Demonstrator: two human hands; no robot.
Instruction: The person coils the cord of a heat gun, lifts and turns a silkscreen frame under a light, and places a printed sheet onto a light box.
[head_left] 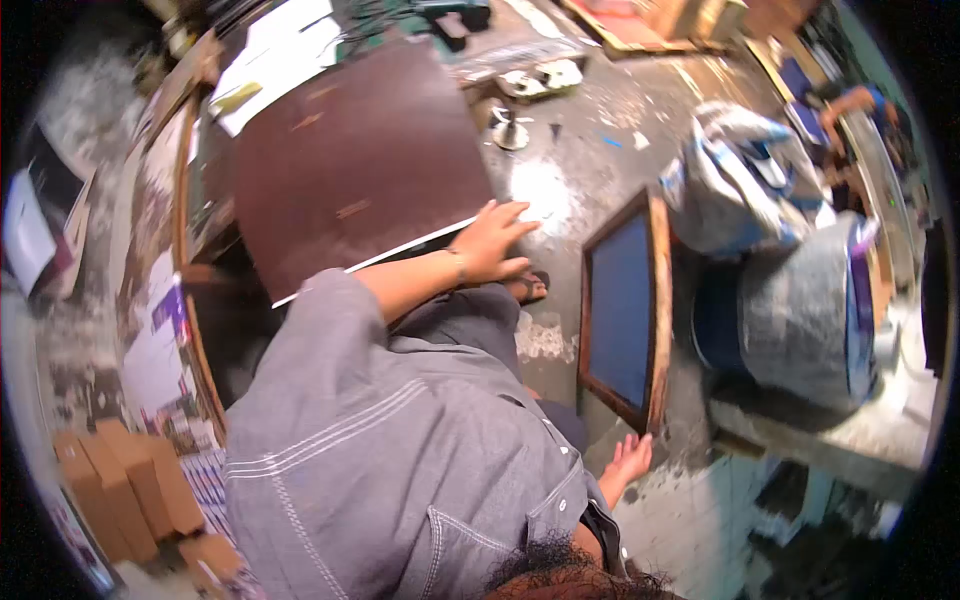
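Your left hand (495,243) lay flat, fingers spread, on the brown board's (350,160) corner; your right hand (630,462) hung open, holding nothing, beside the blue-paneled wooden frame (622,308).

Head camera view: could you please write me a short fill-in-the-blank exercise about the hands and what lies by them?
1. The left hand lies flat on the edge of a board coloured dark ____.
2. The wooden frame near the right hand encloses a panel coloured ____.
3. The person's shirt is coloured ____.
Missing words: brown; blue; grey.
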